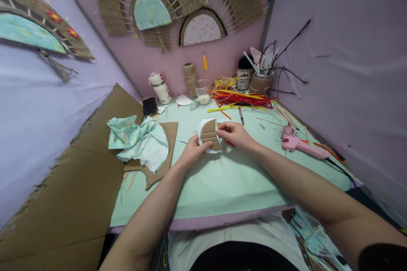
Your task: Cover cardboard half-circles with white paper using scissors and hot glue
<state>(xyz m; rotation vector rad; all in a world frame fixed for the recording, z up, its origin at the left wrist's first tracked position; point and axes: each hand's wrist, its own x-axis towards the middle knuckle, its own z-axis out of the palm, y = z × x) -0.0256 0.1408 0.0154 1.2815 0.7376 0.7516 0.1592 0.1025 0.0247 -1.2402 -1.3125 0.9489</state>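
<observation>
Between my hands is a half-round piece of cardboard (pixel 209 130), its brown ribbed side toward me and pale fabric folded around its rim. My left hand (pixel 194 151) grips its lower left part, the thumb lying on the cardboard. At the straight right edge, the fingers of my right hand (pixel 233 133) pinch the fabric border. Something red shows under my right hand, mostly hidden. To the left, a crumpled blue-green patterned cloth (pixel 140 139) lies over a cut cardboard sheet (pixel 171 135).
A pink glue gun (pixel 302 144) rests at the right, its cord running off the edge. Red and yellow craft stems (pixel 244 99), a plastic cup (pixel 202 93), a twine spool (pixel 190 78) and a white bottle (pixel 160 89) line the back. Large cardboard (pixel 73 169) leans at left.
</observation>
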